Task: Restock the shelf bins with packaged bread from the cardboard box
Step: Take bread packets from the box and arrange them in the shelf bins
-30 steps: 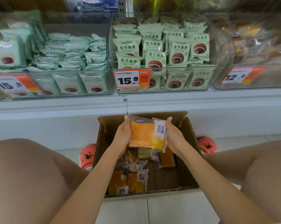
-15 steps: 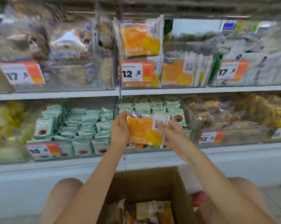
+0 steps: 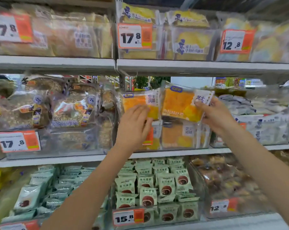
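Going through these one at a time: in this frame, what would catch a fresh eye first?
Two outstretched hands at a middle-shelf bin: the right hand has its grip on an orange bread packet at its white end, the left hand lies against a matching packet standing in the bin beside it. Next come the orange-and-white price tags, such as the 17.8 tag above and the 15.8 tag under the green snack packs.

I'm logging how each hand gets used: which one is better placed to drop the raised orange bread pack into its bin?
Probably the right hand: its grip pinches the raised orange bread pack above the bin. The left hand only presses a stocked pack.
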The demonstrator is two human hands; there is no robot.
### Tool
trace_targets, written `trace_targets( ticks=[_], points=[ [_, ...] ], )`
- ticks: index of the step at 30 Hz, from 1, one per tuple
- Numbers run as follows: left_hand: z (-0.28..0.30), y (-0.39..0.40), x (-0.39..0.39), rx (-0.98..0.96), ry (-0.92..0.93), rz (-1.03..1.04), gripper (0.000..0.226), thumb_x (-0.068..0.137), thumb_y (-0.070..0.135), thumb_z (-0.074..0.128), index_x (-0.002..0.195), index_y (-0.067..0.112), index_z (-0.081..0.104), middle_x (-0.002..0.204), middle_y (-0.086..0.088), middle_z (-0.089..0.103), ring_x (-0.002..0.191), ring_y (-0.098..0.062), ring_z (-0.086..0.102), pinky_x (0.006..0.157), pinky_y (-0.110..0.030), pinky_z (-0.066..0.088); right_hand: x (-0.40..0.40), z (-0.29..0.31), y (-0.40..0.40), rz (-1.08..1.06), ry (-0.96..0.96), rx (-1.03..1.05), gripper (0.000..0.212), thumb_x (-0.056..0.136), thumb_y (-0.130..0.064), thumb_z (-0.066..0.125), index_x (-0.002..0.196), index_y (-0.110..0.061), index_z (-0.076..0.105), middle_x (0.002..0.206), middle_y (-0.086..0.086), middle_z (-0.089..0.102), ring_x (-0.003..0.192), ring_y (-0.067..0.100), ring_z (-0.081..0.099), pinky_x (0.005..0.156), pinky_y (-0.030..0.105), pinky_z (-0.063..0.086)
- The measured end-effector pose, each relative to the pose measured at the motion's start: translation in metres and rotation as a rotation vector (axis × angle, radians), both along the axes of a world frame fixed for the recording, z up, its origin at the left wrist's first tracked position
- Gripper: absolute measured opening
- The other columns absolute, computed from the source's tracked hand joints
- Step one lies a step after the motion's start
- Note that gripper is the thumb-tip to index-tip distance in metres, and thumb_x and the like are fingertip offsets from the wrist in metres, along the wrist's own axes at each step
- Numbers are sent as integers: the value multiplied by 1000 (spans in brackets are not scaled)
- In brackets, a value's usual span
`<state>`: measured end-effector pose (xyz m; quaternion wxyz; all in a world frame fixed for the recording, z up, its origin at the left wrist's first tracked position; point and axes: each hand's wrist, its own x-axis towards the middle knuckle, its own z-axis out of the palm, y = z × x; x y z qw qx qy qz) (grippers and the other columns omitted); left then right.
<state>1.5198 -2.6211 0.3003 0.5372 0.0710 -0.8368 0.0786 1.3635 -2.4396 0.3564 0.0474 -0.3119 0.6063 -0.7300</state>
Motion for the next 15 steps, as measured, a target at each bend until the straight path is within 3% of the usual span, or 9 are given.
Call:
trace_targets(
  ticks=[2, 5, 15],
  points=[
    [-2, -13, -19, -211, -105, 70, 50, 96, 35, 34, 130, 6, 56, 133, -11, 57, 129, -28, 48, 109, -44, 28, -19, 16, -5, -74, -3, -7, 27, 92, -14, 59, 118, -11, 57, 110, 4, 65, 95, 19, 65, 79, 36, 55],
    [-8, -26, -38, -295, -209, 207, 55, 98, 41, 29, 143, 12, 42, 149, -8, 40, 141, -26, 32, 115, -49, 16, -50, 33, -24, -221, -19, -18, 31, 90, -14, 62, 120, -9, 59, 115, 7, 65, 102, 22, 64, 88, 40, 54],
    [-15, -36, -49, -342, -125, 264, 58, 96, 41, 36, 145, 11, 38, 153, -8, 30, 144, -27, 25, 116, -51, 17, -112, 51, -124, -287, 148, 264, 46, 91, -15, 63, 132, -3, 46, 135, 14, 52, 123, 30, 50, 100, 35, 43]
  ],
)
